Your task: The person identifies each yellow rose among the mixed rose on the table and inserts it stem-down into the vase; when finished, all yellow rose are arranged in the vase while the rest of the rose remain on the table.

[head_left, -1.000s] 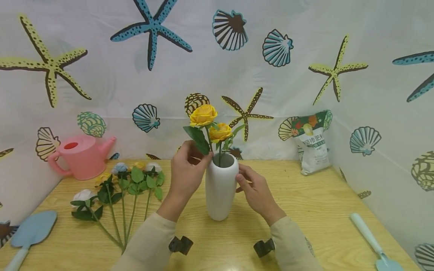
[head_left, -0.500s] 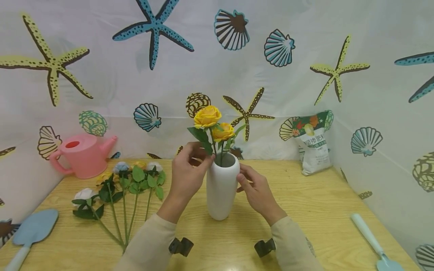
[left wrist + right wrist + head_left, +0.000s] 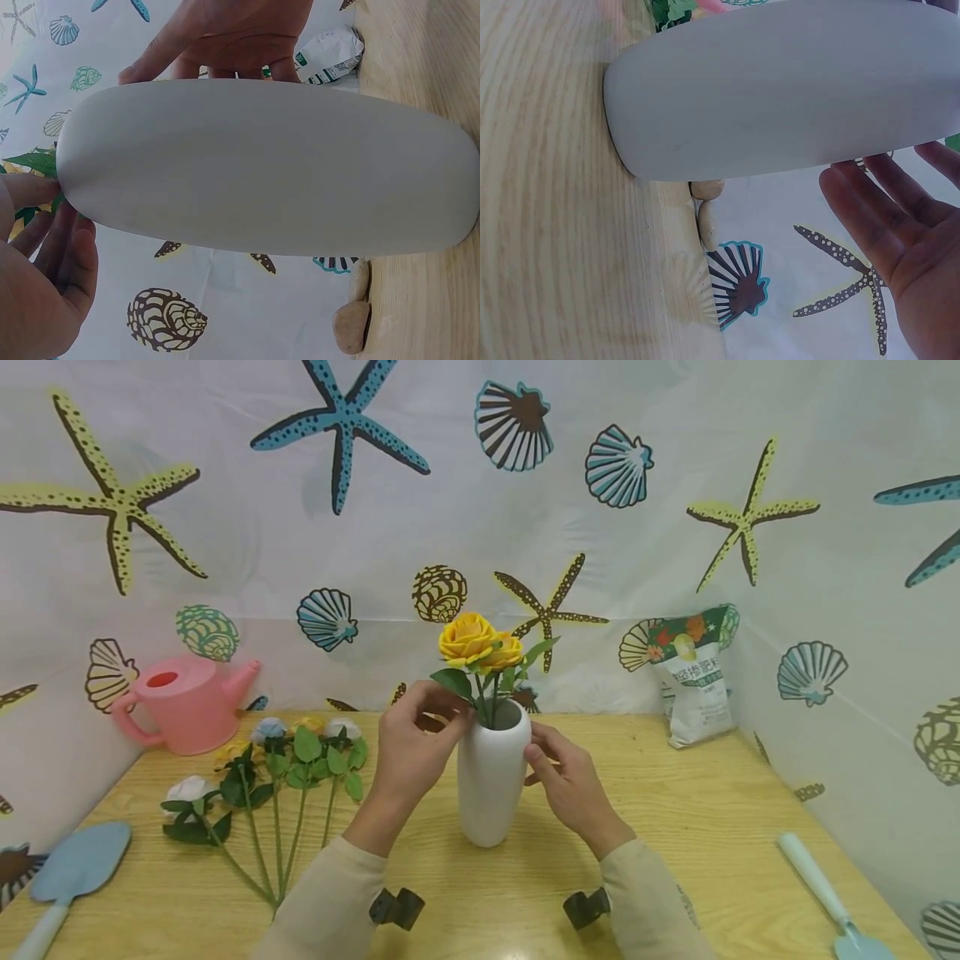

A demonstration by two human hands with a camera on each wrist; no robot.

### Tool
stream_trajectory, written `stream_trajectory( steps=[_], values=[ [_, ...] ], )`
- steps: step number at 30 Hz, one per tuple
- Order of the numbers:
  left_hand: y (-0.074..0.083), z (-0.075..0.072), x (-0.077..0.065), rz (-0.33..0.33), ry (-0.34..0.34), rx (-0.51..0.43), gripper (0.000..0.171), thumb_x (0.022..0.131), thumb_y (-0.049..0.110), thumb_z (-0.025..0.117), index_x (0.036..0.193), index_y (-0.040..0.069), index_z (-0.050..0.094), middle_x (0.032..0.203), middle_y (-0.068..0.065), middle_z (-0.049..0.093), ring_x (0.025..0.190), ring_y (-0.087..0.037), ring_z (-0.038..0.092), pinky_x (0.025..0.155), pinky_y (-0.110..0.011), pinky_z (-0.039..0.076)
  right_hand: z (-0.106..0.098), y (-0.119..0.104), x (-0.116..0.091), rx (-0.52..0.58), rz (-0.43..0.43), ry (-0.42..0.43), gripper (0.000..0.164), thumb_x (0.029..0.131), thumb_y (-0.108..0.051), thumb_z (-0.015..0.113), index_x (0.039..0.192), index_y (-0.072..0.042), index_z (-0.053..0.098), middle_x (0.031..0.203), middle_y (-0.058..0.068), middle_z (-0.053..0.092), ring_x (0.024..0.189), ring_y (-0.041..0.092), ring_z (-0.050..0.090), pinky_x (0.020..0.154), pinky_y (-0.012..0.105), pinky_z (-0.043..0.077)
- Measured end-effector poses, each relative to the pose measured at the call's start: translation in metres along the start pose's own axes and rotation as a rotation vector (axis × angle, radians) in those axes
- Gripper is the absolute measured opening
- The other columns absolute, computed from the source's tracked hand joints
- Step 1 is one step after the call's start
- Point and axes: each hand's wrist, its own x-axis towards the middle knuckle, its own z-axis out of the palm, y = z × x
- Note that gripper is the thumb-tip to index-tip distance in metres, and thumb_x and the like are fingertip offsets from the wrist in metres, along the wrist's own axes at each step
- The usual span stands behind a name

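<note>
A white vase (image 3: 491, 781) stands upright on the table; its smooth side fills much of both wrist views. Two yellow roses lean from its mouth: a larger front rose (image 3: 467, 639) and another rose (image 3: 507, 652) just behind it. At the rim, my left hand (image 3: 420, 735) pinches the front rose's stem low down, though the fingertips are partly hidden. From the right, my right hand (image 3: 564, 777) holds the vase's upper side, thumb toward the front and fingers partly behind it. The left wrist view shows the vase (image 3: 262, 165) between both hands.
Several loose roses with stems (image 3: 288, 785) lie left of the left forearm. Behind them is a pink watering can (image 3: 191, 706). A blue shovel (image 3: 82, 860) lies far left, a pale trowel (image 3: 817, 877) at right. A printed bag (image 3: 697, 685) leans at the back right.
The front yellow rose has sunk lower and shifted right toward the other rose, the left hand going slightly with it. The right hand and the vase have hardly moved.
</note>
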Motion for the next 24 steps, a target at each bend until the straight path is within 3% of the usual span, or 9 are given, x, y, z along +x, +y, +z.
stream_trajectory(
  steps=[12,20,24],
  values=[
    [-0.008,-0.011,-0.002,-0.035,0.013,0.012,0.024,0.087,0.005,0.077,0.11,0.003,0.068,0.099,-0.013,0.074,0.087,-0.02,0.066,0.071,-0.02,0.052,0.0,-0.001,0.0,0.002,0.011,0.001,0.04,0.107,-0.024,0.049,0.141,-0.003,0.055,0.13,0.021,0.065,0.11,0.038,0.067,0.074,0.032,0.063],
    [-0.031,-0.042,-0.007,-0.089,0.067,0.048,0.026,0.088,0.005,0.077,0.112,0.002,0.069,0.098,-0.017,0.073,0.082,0.003,0.06,0.07,-0.013,0.051,0.0,0.0,0.0,0.002,0.01,-0.003,0.039,0.107,-0.023,0.049,0.14,-0.003,0.055,0.129,0.021,0.066,0.111,0.038,0.067,0.074,0.036,0.063],
    [-0.044,-0.064,-0.014,-0.183,0.083,0.095,0.023,0.092,0.011,0.075,0.113,0.005,0.069,0.1,-0.015,0.072,0.082,0.005,0.06,0.071,-0.013,0.051,0.001,0.0,-0.001,0.004,0.008,-0.001,0.039,0.107,-0.023,0.049,0.14,-0.003,0.055,0.129,0.021,0.066,0.11,0.038,0.067,0.075,0.041,0.063]
  ],
)
